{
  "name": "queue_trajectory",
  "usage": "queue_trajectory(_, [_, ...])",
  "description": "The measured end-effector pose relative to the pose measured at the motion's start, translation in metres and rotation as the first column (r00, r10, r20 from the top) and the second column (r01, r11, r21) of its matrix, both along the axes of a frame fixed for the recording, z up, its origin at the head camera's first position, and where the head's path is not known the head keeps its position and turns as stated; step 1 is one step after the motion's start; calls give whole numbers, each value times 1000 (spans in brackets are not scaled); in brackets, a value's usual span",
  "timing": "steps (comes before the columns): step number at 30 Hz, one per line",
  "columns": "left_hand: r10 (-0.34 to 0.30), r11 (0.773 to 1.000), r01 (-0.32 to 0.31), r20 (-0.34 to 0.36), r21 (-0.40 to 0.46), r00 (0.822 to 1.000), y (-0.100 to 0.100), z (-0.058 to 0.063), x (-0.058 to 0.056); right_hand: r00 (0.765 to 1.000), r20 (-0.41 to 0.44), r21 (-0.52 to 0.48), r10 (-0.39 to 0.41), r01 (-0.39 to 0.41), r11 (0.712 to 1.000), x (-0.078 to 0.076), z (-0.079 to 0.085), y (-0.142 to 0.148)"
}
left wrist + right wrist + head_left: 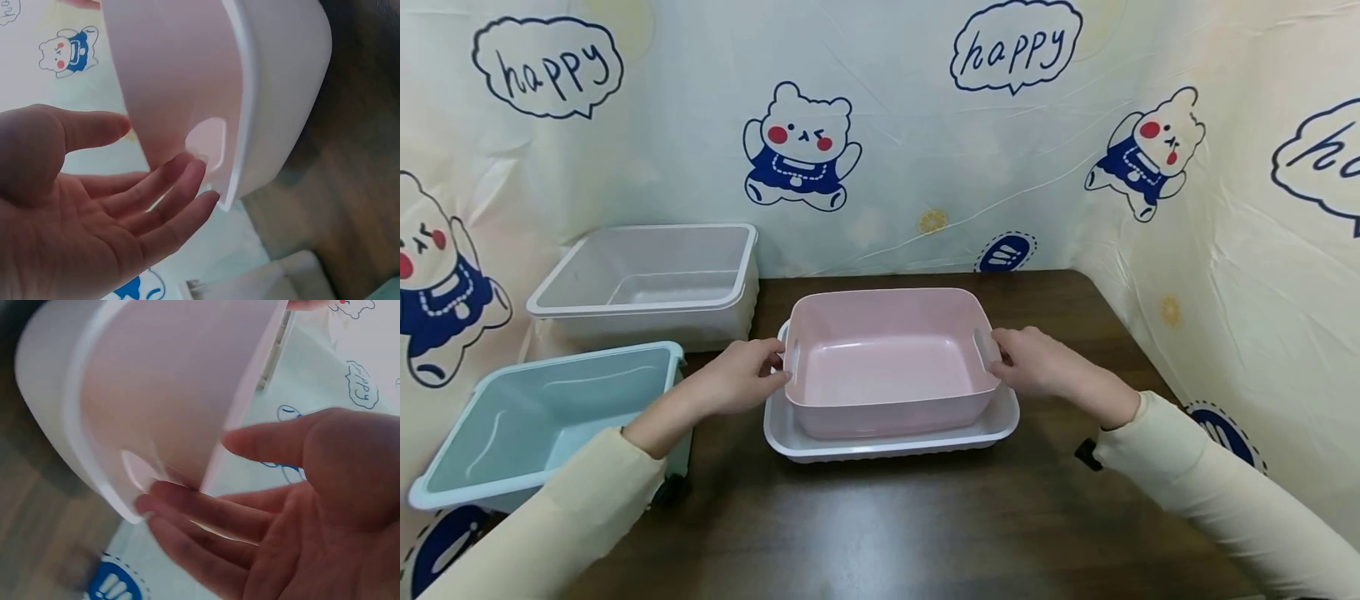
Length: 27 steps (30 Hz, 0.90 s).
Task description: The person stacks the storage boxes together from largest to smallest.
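Observation:
A pink plastic basin (pixel 887 419) with a slot in each end sits level inside a shallower white basin (pixel 887 453) on the table. My left hand (pixel 741 377) is at the pink basin's left end, with bent fingertips at the handle slot (pixel 212 140) and the thumb near the rim. At the other end, my right hand (pixel 1037 364) has its fingertips by the right slot (pixel 139 470) and the thumb tip at the rim. Neither hand is wrapped round the wall. The white basin's floor is hidden beneath the pink one.
Left of the basins, a light blue-green bin (pixel 550 425) stands beside my left forearm. Behind it is a grey-white bin (pixel 640 325). The dark wooden table (pixel 880 525) meets a cloth backdrop (pixel 910 150) printed with bears. A small black object (pixel 1087 455) shows beside the right sleeve.

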<state>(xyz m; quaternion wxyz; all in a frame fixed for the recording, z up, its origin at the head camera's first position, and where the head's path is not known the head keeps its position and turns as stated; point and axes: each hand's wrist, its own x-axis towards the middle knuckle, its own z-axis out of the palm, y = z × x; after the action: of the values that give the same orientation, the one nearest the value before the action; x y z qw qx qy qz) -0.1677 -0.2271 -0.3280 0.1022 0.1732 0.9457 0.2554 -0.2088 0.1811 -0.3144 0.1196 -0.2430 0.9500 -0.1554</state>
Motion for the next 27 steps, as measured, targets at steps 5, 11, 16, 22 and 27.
queue_trajectory(5, [-100,994,99,-7,-45,995,-6,10,3,998,58,116,8,-14,993,-2,21,-4])
queue_trajectory(11, [-152,987,152,16,-44,988,-13,26,6,998,-42,49,54,-52,997,-6,44,-11])
queue_trajectory(16, [-132,991,132,-1,-21,991,-20,41,6,983,-132,-113,124,-140,984,-6,65,-27])
queue_trajectory(22, [-65,997,63,-56,-39,996,-35,57,1,960,-219,-195,174,-218,956,-7,87,-57])
queue_trajectory(27, [2,998,-6,-79,-56,997,-49,70,-7,952,-251,-228,178,-236,944,-13,100,-83])
